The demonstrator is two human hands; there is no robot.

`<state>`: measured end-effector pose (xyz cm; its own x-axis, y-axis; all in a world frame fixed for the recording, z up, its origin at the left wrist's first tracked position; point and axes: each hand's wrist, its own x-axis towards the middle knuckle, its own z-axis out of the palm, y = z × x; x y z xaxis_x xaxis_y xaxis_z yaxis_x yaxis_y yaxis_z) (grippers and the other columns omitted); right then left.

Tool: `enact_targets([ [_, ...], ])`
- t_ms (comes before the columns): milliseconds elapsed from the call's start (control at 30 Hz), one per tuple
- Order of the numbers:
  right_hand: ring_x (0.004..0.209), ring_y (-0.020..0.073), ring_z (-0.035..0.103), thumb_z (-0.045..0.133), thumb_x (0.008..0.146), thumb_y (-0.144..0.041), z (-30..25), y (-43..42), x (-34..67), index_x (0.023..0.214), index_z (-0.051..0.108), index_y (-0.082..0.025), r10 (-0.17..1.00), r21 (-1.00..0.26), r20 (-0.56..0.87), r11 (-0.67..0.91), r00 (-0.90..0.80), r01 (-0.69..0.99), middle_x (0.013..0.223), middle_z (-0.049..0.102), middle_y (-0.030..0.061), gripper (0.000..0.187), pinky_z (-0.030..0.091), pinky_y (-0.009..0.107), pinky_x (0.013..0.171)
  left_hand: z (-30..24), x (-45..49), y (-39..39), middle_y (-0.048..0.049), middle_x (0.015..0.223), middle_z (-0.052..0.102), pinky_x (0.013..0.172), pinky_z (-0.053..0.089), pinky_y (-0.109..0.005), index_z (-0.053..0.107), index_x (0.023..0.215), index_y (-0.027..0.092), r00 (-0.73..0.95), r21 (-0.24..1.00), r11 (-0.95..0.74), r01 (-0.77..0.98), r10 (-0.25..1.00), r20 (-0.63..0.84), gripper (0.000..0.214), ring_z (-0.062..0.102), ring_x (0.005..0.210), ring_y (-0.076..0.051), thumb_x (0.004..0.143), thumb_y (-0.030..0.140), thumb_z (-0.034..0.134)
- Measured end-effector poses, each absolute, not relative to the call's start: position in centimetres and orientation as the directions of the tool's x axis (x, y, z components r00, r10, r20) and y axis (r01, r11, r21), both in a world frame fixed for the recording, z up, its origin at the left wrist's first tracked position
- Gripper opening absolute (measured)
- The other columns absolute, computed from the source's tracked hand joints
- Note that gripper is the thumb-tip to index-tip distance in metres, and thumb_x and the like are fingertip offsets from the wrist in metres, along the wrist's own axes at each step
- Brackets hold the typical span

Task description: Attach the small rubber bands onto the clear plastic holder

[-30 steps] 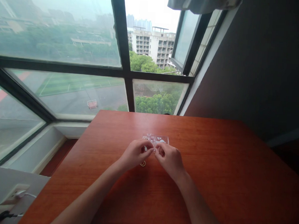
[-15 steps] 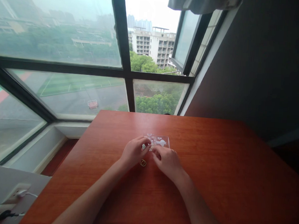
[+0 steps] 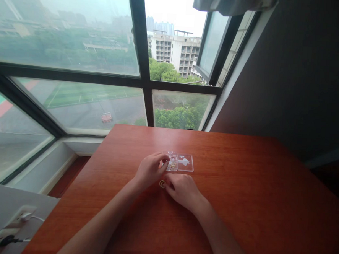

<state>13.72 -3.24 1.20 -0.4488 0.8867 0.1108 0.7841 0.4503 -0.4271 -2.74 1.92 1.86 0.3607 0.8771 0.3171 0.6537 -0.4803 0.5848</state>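
Note:
A small clear plastic box [image 3: 185, 168] lies open on the table, with white printing on its right half. Inside its left half sits a gold-coloured ring [image 3: 173, 164] among clear moulded parts. My left hand [image 3: 152, 167] is at the box's left edge, thumb and fingertips closed on that side; the exact grip is partly hidden. Two thin gold-coloured rings [image 3: 161, 184] lie overlapping on the table in front of the box. At their right side is my right hand [image 3: 184, 188], fingers curled and slightly apart, the tips at or touching the rings.
The reddish-brown wooden table [image 3: 240, 192] reaches to large windows [image 3: 172, 85] with dark frames. A dark wall [image 3: 293, 73] rises on the right. Low at the left, plugs with cables sit in a wall socket [image 3: 20, 216].
My right hand has moved from the box down and toward me to the loose rings, uncovering more of the box. My left hand stays at the box's left side.

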Motion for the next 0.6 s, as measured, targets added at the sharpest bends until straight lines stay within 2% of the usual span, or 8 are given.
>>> enact_targets([
  [133,0.071,0.0143,0.063,0.055,0.087,-0.022,0.9,-3.3,13.6,0.084,0.063,-0.022,0.878,-0.417,0.094,0.463,-0.47,0.782,0.079,0.07,-0.0007,0.007,0.03,0.023,0.06,1.9,-2.8,2.0,-0.0011,0.081,0.066,0.061,0.039,-0.021,0.064,0.086,0.02,0.365,0.592,-0.484,0.645,0.875,0.318,0.013,0.054,0.065,-0.012,0.081,0.015,0.054],
  [400,0.069,0.0141,0.063,0.057,0.084,-0.021,0.8,-3.1,14.0,0.083,0.063,-0.022,0.883,-0.434,0.081,0.449,-0.462,0.781,0.078,0.07,-0.0003,0.006,0.03,0.023,0.06,1.8,-2.7,1.9,-0.001,0.081,0.066,0.063,0.04,-0.021,0.065,0.086,0.019,0.383,0.615,-0.493,0.616,0.869,0.313,0.014,0.054,0.067,-0.011,0.081,0.014,0.054],
  [600,0.064,0.013,0.06,0.055,0.084,-0.023,1.5,-2.6,14.8,0.082,0.062,-0.023,0.937,-0.482,0.153,0.349,-0.315,0.803,0.072,0.067,-0.0019,0.007,0.031,0.022,0.058,2.2,-2.3,1.5,-0.0005,0.077,0.063,0.06,0.038,-0.019,0.066,0.083,0.018,0.436,0.666,-0.502,0.551,0.854,0.283,0.012,0.05,0.063,-0.01,0.081,0.016,0.054],
])
